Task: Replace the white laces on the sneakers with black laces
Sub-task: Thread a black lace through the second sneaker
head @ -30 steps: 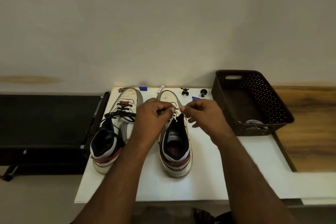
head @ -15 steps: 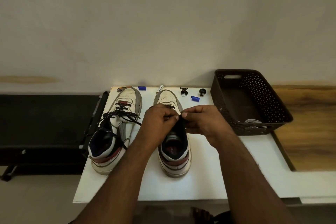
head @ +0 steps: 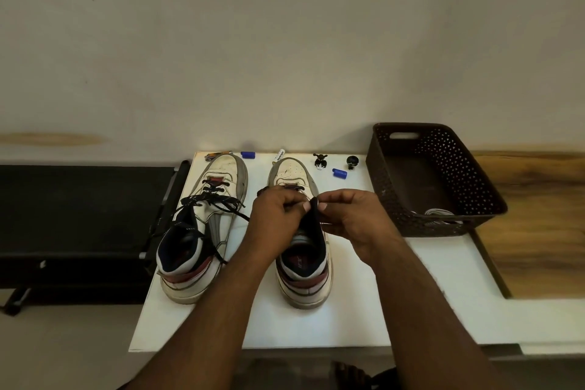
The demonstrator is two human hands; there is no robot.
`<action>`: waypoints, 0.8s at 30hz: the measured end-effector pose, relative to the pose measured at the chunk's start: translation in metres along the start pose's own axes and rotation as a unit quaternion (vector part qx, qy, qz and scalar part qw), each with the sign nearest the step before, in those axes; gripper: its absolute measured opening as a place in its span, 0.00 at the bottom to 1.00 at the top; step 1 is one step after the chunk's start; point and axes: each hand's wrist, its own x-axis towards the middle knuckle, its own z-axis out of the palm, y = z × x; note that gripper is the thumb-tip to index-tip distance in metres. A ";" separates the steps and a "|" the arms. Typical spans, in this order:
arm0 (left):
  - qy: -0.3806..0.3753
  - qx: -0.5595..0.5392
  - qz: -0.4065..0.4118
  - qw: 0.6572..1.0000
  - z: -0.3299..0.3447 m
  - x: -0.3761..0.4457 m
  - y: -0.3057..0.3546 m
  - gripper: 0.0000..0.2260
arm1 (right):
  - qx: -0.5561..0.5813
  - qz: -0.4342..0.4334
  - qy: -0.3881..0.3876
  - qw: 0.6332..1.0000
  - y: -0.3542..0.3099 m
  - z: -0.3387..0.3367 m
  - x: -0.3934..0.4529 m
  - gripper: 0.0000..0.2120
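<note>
Progress looks about half: the left sneaker (head: 202, 225) beside the basket (head: 433, 177) already carries loose black laces (head: 209, 203), while over the right sneaker (head: 300, 231) the left hand (head: 275, 218) and right hand (head: 351, 218) each pinch something dark, seemingly the tongue or lace.

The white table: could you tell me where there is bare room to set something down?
Bare patches on the white table: right of the right sneaker, in front of the brown basket, and the front strip nearer than both heels. Crowded: the back edge, with small items beside the toes, and around the left sneaker with its trailing black lace.
</note>
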 end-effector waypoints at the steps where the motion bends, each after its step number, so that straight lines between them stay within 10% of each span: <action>1: 0.003 -0.019 -0.009 1.000 0.002 -0.001 0.000 0.05 | 0.009 0.006 0.000 1.000 0.001 0.000 0.000 0.08; 10: 0.028 0.033 -0.020 0.999 0.006 0.000 -0.008 0.05 | 0.125 0.061 0.013 0.990 0.006 0.010 -0.003 0.08; 15: 0.042 0.049 -0.002 0.998 -0.002 -0.002 -0.011 0.22 | 0.024 -0.022 0.164 0.986 -0.005 0.008 -0.003 0.14; 18: 0.043 0.044 -0.001 0.998 -0.003 -0.003 -0.011 0.24 | 0.236 -0.134 0.304 0.913 -0.023 -0.017 -0.003 0.17; 21: 0.039 0.036 -0.013 0.999 -0.003 -0.002 -0.010 0.24 | 0.458 -0.137 0.276 0.833 -0.033 -0.040 -0.010 0.16; 24: 0.044 -0.005 -0.040 0.998 -0.006 -0.001 -0.009 0.23 | 0.206 -0.112 0.187 0.954 -0.030 -0.029 -0.014 0.12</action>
